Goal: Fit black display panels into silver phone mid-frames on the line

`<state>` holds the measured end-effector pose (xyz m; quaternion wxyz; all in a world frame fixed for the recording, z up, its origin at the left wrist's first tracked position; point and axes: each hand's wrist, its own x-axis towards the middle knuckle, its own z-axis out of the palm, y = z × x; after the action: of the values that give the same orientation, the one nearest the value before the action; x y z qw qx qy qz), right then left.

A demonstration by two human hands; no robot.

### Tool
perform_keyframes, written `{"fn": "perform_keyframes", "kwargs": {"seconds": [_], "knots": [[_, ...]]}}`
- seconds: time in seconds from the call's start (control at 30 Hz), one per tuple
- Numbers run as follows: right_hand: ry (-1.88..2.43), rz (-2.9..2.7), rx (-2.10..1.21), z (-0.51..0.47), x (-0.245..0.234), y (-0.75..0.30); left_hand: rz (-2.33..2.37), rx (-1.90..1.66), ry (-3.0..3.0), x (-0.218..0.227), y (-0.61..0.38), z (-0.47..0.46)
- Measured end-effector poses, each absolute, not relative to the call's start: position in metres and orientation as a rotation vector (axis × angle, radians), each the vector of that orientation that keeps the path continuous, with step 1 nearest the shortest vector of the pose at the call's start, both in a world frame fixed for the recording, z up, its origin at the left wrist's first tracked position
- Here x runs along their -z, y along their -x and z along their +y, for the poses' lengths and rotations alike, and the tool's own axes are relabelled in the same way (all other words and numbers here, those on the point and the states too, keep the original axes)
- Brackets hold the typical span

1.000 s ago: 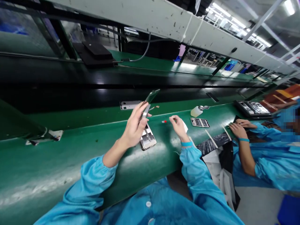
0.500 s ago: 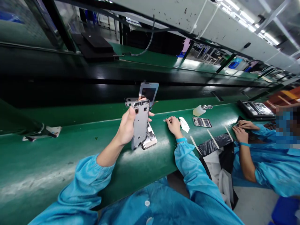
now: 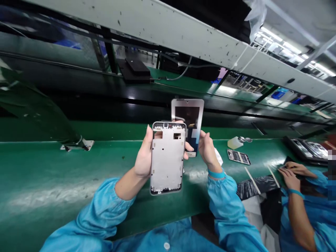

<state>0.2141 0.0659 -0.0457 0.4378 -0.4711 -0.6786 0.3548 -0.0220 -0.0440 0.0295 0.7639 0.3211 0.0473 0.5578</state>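
Upright in my left hand point(image 3: 143, 157) is a pale grey phone frame point(image 3: 168, 161), thumb along its left edge and fingertips showing past its right edge. Behind it and higher stands a phone screen point(image 3: 194, 108) with a silver-grey border and a dark middle; the frame covers its lower left. At the screen's right edge, my right hand point(image 3: 208, 148) has its fingers closed; part of that grip is hidden. White tissue point(image 3: 218, 157) shows behind my right wrist.
An opened phone point(image 3: 238, 156) lies on the green bench point(image 3: 105, 171), near a small bottle point(image 3: 235, 142). Farther right are a co-worker's hands point(image 3: 294, 173) and a black tray point(image 3: 307, 150) of phone parts. A green post point(image 3: 52, 112) stands left.
My right hand has risen from the bench to the screen's edge. The phone frame has turned to face me more squarely, and the screen appears nearer. The view has shifted.
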Motion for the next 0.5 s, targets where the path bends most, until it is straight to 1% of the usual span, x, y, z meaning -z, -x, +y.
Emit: {"fn": "perform_keyframes", "kwargs": {"seconds": [0.1,0.13,0.2,0.37,0.43,0.5], "knots": [[0.756,-1.632,-1.379,0.032,0.012,-0.186,0.131,-1.264,-0.766,-0.031,0.02,-0.051],[0.685,-1.614,-1.486,0.023,0.004,-0.176,0.15,-1.287,-0.793,-0.03,0.02,-0.052],[0.636,-1.56,-1.572,0.013,-0.005,-0.159,0.185,-1.331,-0.833,-0.029,0.02,-0.052],[0.617,-1.353,-1.481,0.02,-0.007,-0.15,0.253,-1.406,-0.834,-0.036,0.029,-0.052],[0.598,-1.483,-1.419,0.028,-0.007,-0.159,0.281,-1.407,-0.837,-0.041,0.032,-0.053],[0.592,-1.846,-1.118,0.033,-0.009,-0.169,0.297,-1.4,-0.835,-0.046,0.034,-0.055]]}}
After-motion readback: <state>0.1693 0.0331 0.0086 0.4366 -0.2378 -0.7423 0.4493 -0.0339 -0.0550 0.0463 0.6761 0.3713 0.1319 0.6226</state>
